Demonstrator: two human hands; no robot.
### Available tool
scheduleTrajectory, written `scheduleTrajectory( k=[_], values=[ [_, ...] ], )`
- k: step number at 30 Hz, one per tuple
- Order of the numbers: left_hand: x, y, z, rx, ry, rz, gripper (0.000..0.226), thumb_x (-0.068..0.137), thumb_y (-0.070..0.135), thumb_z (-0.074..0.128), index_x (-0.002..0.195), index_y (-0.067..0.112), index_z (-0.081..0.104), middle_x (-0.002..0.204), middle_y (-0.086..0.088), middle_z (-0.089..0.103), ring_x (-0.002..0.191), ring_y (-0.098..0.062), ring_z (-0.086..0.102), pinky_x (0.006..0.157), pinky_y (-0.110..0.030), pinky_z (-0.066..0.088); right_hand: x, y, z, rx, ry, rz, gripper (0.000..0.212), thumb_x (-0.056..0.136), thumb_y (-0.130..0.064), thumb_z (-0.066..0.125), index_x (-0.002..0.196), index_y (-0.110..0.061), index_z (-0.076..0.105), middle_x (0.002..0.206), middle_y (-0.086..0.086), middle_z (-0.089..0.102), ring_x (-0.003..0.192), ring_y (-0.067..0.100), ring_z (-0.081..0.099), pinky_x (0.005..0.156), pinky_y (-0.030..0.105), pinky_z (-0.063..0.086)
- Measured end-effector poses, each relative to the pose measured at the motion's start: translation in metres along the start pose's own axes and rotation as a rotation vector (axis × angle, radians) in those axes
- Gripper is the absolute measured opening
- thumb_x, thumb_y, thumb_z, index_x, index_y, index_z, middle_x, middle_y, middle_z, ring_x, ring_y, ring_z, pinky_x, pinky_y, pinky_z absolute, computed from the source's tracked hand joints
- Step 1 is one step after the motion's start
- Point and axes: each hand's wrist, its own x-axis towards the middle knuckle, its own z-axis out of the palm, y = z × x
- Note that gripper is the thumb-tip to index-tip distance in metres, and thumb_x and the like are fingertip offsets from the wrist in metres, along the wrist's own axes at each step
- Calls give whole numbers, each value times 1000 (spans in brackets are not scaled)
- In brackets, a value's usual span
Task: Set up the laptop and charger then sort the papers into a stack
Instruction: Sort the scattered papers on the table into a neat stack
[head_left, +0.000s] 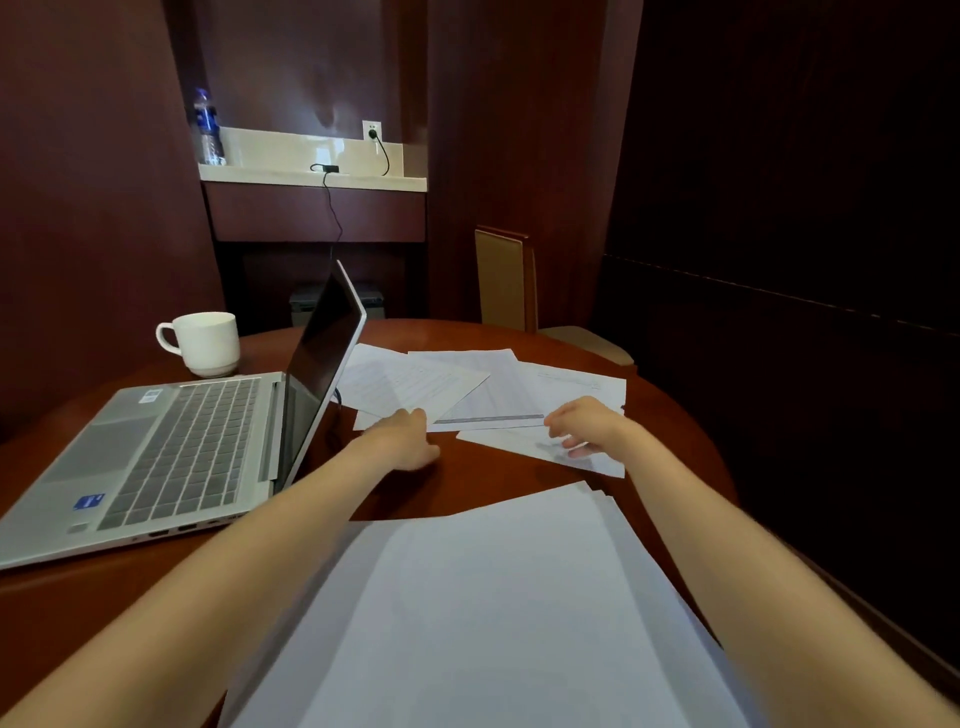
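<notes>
A silver laptop sits open on the left of the round wooden table, its screen dark. The charger brick lies on the wall shelf, plugged into the outlet, with its cable hanging down behind the laptop. Several loose papers lie spread at the table's far middle. My left hand touches the near edge of those sheets. My right hand rests with curled fingers on a loose sheet. A stack of white papers lies close to me between my forearms.
A white mug stands behind the laptop at the table's left edge. A water bottle stands on the shelf. A chair faces the table's far side. Dark wood walls surround the room.
</notes>
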Motion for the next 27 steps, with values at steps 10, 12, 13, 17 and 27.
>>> scheduleTrajectory(
  k=[10,12,13,17,27],
  values=[
    [45,-13,13,77,133,-1,70,93,56,37,147,16,18,153,-13,22,138,-32,27,111,-44,26,48,-11,13,396,230,177,40,92,0,46,131,0,39,139,17,40,124,32,43,96,35,44],
    [50,-16,19,52,118,-1,68,92,56,38,145,15,23,146,-13,36,129,-31,40,104,-41,37,53,-13,13,493,217,218,39,91,2,47,129,-3,40,139,17,39,123,31,44,92,35,46],
    [52,-16,21,48,123,1,65,92,54,38,143,14,26,140,-13,42,124,-30,46,98,-39,42,55,-14,12,530,210,239,39,90,2,48,128,-4,40,138,16,40,121,31,47,89,35,47],
    [55,-15,15,161,163,39,51,97,40,34,140,14,30,130,-15,50,114,-31,52,89,-36,44,61,-19,9,502,124,294,31,92,-10,51,121,-8,42,112,16,49,82,20,56,61,23,44],
    [56,-14,8,474,217,51,35,92,-2,43,127,3,40,121,-15,57,108,-30,59,84,-34,49,86,-1,32,220,281,173,20,91,-7,55,73,-9,47,95,12,63,74,21,58,47,19,37]
  ],
)
